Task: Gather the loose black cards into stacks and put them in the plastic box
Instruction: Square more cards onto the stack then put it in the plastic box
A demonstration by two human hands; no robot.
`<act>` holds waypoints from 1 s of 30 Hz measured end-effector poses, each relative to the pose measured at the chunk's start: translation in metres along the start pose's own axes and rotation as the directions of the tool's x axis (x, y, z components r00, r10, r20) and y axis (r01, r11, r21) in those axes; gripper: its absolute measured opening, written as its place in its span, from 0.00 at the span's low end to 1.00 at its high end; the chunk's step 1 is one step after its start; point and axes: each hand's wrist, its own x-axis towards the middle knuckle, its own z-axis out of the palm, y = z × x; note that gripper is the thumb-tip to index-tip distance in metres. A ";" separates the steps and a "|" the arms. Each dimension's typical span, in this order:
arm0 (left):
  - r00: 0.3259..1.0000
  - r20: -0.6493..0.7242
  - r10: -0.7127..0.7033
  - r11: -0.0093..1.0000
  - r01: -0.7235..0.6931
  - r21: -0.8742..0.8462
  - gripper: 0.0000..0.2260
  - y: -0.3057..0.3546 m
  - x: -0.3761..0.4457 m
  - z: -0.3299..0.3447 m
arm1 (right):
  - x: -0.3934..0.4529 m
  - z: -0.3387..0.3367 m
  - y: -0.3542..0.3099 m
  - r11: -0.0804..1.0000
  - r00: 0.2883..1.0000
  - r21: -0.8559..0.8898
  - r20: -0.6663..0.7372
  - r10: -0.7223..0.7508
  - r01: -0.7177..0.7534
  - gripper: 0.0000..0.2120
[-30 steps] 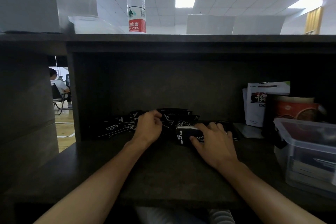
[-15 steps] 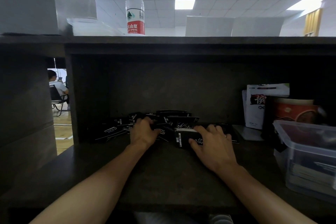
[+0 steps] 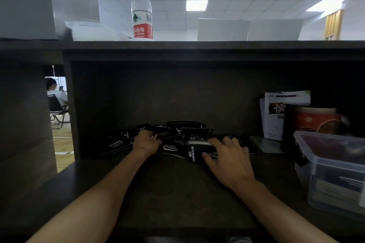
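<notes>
Looking down into the dark recess of the desk (image 3: 177, 193), we see loose black cards (image 3: 177, 132) spread in a messy fan against the back wall, many printed with white lettering such as "CAMPING CLUB". Our two hands work well apart from each other, each on its own part of the pile. Our left hand (image 3: 147, 143) lies knuckles-up on the left side of the spread with its fingers curled down among the cards; we cannot tell whether it actually grips any of them. Our right hand (image 3: 227, 156) clamps a squared-up stack of cards (image 3: 194, 151), thumb against the stack's near face and fingers draped over its top, the stack standing on edge on the desk, just right of the loose spread. More single cards trail off to the left, one showing a curved white logo. At the right edge sits the plastic box (image 3: 333, 171), clear-walled and without a lid on top, well apart from the hands; through its wall we make out what look like layered dark items inside, but they are too blurred to name. Behind the box stand a red paper cup (image 3: 316, 120) and a white pouch (image 3: 276, 116) with dark lettering, leaning near the back wall. Up on the shelf above, a water bottle (image 3: 141, 12) with a red cap and red label stands upright.
</notes>
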 end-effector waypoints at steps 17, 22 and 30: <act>0.823 0.514 0.242 0.908 -0.005 -0.419 0.24 0.074 -0.062 0.037 | 0.001 0.000 -0.001 1.000 1.000 -0.024 0.029 -0.004 0.004 0.25; 0.944 0.006 0.330 0.805 -0.285 0.520 0.17 0.021 -0.006 0.026 | 0.001 0.001 -0.002 1.000 1.000 -0.031 0.026 0.001 0.000 0.24; 0.884 0.021 0.466 0.560 -0.314 0.767 0.15 0.015 -0.010 0.027 | 0.002 0.001 -0.001 1.000 0.999 0.000 0.032 0.002 -0.002 0.25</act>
